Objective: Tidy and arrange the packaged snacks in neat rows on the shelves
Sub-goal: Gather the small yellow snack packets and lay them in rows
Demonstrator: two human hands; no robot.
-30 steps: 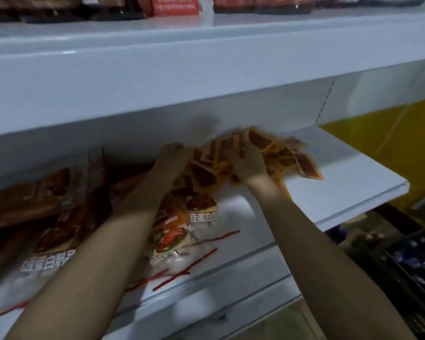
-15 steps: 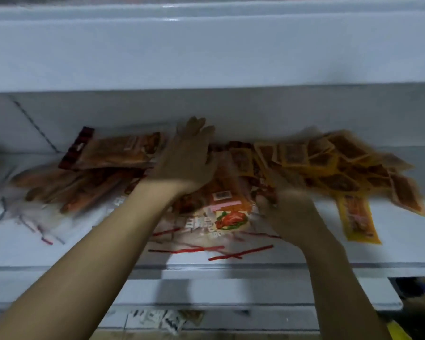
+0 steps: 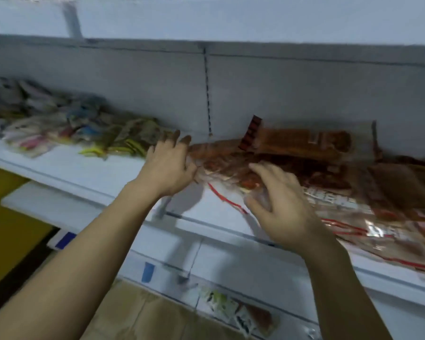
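A heap of clear bags of brown and red snacks (image 3: 329, 163) lies across the right half of the white shelf (image 3: 103, 173). The leftmost snack bag (image 3: 223, 163) sits between my hands. My left hand (image 3: 168, 165) rests against its left end with the fingers pointing at the back wall. My right hand (image 3: 280, 207) grips the bag's near edge, fingers curled over the top and thumb under the clear plastic. More bags with red print (image 3: 378, 229) spread out to the right, overhanging the shelf's front lip.
A loose pile of small mixed-colour packets (image 3: 84, 133) lies further left on the same shelf. The shelf above (image 3: 231, 18) hangs low overhead. A few packets (image 3: 241, 312) sit on the shelf below. A yellow panel (image 3: 8, 217) stands at lower left.
The view has swung left along the shelf. My hands have left the small orange packets and the printed bags and now hold the left end of the brown snack-bag heap.
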